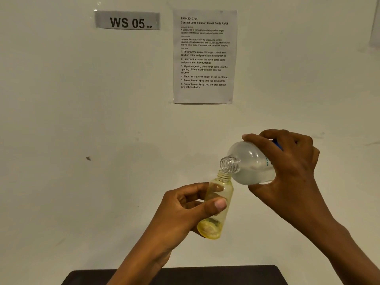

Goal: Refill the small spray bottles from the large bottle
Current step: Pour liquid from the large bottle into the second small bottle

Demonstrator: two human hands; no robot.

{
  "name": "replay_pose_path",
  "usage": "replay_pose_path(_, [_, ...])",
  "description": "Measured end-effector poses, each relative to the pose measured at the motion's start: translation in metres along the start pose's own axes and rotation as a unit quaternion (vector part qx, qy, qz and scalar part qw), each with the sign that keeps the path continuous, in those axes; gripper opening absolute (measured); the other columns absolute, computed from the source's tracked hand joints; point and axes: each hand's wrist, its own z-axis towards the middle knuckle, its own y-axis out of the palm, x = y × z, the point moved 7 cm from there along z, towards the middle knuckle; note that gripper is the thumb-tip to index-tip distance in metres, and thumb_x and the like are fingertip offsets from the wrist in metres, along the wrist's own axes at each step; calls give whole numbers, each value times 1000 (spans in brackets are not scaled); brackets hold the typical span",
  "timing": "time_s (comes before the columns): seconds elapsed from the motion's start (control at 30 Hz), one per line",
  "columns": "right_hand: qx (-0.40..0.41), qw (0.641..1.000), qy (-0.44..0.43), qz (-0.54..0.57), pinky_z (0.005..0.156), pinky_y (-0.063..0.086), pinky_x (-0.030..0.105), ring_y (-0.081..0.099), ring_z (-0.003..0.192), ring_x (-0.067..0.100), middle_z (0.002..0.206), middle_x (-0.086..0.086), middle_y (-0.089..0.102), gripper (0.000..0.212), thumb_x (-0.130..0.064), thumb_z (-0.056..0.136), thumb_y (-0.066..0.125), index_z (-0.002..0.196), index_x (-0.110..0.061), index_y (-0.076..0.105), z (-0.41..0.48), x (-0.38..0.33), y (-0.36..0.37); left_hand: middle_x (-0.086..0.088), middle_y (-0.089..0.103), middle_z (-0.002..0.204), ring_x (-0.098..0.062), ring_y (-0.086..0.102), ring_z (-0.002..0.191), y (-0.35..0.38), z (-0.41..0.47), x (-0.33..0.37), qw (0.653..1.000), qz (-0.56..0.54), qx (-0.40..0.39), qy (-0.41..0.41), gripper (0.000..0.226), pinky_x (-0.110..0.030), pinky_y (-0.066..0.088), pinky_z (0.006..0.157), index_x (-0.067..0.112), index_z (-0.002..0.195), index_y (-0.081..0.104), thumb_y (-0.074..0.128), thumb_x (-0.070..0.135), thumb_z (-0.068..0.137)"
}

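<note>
While left hand (181, 210) grips small bottle (226, 193) | right hand (294, 161) — large bottle (248, 163), tilted

One large bottle (250, 163), one small bottle (224, 194), two hands (185, 206) (294, 161)

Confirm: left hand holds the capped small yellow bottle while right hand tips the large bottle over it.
Wrong on the cap: the head view shows the small yellow bottle uncapped, threaded neck bare. Otherwise yes: left hand holds it, right hand tips the large bottle over it.
</note>
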Motion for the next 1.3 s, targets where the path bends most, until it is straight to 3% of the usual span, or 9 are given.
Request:
replay_pose_path(0.23, [5, 1000, -4, -2, 79, 12, 19, 34, 105, 24, 110, 3, 54, 67, -25, 53, 67, 118, -26, 53, 0, 0, -1, 6, 74, 87, -11, 71, 75, 1, -1, 3, 1000, -7, -1, 8, 25, -20, 55, 56, 35, 76, 74, 71, 37, 51])
replay_pose_path(0.33, [4, 1000, -7, -1, 79, 11, 19, 34, 105, 24, 110, 3, 54, 69, -24, 52, 68, 119, -26, 53, 0, 0, -1, 5, 74, 88, -13, 71, 76, 2, -1, 4, 1000, -3, -5, 11, 24, -20, 54, 56, 37, 80, 74, 82, 37, 58])
replay_pose_path(0.43, [6, 1000, -7, -2, 79, 12, 19, 34, 104, 23, 110, 2, 53, 68, -24, 52, 68, 118, -28, 51, 0, 0, -2, 5, 74, 90, -13, 71, 77, 2, -1, 3, 1000, 0, -3, 10, 28, -21, 54, 56, 34, 87, 73, 78, 35, 60])
replay_pose_path(0.57, [6, 1000, -7, -2, 79, 12, 20, 34, 104, 23, 110, 1, 53, 68, -23, 53, 67, 118, -29, 50, 0, 0, -3, 5, 74, 90, -12, 71, 77, 2, -1, 3, 1000, 1, 0, 10, 31, -22, 55, 57, 30, 84, 73, 73, 38, 54])
replay_pose_path(0.7, [6, 1000, -7, -2, 79, 12, 20, 34, 105, 23, 110, 1, 53, 68, -24, 53, 67, 118, -29, 51, 0, 0, -2, 6, 74, 88, -11, 71, 75, 3, -1, 5, 1000, -6, -4, 11, 24, -21, 54, 55, 37, 78, 75, 82, 38, 55])
replay_pose_path(1.0, [-6, 1000, -7, 5, 80, 12, 21, 33, 106, 24, 111, 2, 53, 76, -16, 50, 77, 120, -29, 49, 0, 2, -1, 8, 74, 88, -11, 71, 77, 2, 1, 4, 1000, -1, 0, 12, 24, -20, 54, 55, 35, 76, 74, 70, 37, 52])
replay_pose_path(1.3, [5, 1000, -6, -3, 80, 12, 20, 34, 105, 23, 110, 1, 54, 68, -24, 53, 67, 119, -30, 49, 0, 1, -2, 7, 74, 89, -11, 71, 78, 3, 1, 3, 1000, 6, 0, 11, 31, -20, 55, 56, 31, 82, 72, 70, 37, 52])
